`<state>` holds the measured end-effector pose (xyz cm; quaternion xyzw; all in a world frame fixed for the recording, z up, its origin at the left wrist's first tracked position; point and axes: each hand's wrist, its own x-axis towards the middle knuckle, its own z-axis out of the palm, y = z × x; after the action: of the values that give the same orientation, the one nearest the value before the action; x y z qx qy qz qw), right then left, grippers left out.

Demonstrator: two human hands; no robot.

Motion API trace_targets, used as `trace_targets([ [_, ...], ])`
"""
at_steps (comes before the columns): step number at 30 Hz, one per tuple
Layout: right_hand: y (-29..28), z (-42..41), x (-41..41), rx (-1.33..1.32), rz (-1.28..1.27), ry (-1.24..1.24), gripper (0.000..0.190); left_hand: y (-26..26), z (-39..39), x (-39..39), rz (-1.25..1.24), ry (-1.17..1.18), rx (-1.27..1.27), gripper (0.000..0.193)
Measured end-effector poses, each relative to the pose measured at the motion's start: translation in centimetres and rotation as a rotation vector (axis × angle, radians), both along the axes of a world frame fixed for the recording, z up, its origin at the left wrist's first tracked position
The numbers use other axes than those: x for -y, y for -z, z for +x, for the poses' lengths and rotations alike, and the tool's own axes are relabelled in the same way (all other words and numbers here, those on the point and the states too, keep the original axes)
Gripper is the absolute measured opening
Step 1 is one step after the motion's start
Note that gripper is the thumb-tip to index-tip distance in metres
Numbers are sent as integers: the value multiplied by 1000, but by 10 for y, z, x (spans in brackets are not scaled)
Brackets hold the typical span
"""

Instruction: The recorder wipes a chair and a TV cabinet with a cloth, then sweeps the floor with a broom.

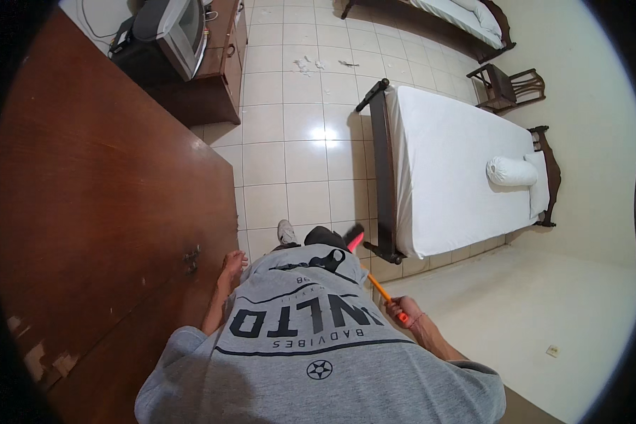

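My right hand (pixel 404 311) is closed around the orange handle of a broom (pixel 379 288), near its red end. The broom slants up and left past my hip, and its pink head with dark bristles (pixel 355 237) is by the floor beside the foot of the bed. My left hand (pixel 235 262) hangs at my left side near the wooden cabinet door, its fingers curled; whether it is fully closed is not clear, and I see nothing in it. Scraps of white litter (pixel 308 65) and a thin dark piece (pixel 349 64) lie on the tiled floor farther ahead.
A tall brown wooden cabinet (pixel 138 175) stands close on my left, with a television (pixel 177 40) on a low cabinet (pixel 212 87) beyond. To the right are a white-sheeted bed (pixel 456 138) with a bolster, a wooden chair (pixel 503 90) and another bed (pixel 445 26). Pale wall bounds the right.
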<state>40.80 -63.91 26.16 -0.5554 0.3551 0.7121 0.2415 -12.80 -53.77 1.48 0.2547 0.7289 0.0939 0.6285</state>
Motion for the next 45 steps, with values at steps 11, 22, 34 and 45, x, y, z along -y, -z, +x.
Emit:
trace_targets([
  [11, 193, -38, -147, -38, 143, -71, 14, 19, -18, 37, 120, 78, -39, 27],
  [22, 259, -128, -414, -25, 479, 152, 15, 11, -41, 79, 206, 27, -111, 28],
  [34, 163, -42, -273, 32, 660, -85, 21, 14, -25, 62, 164, -71, -73, 24],
  [45, -29, 8, -64, 286, 308, -552, 23, 33, 19, 0, 17, 26, 28, 30],
])
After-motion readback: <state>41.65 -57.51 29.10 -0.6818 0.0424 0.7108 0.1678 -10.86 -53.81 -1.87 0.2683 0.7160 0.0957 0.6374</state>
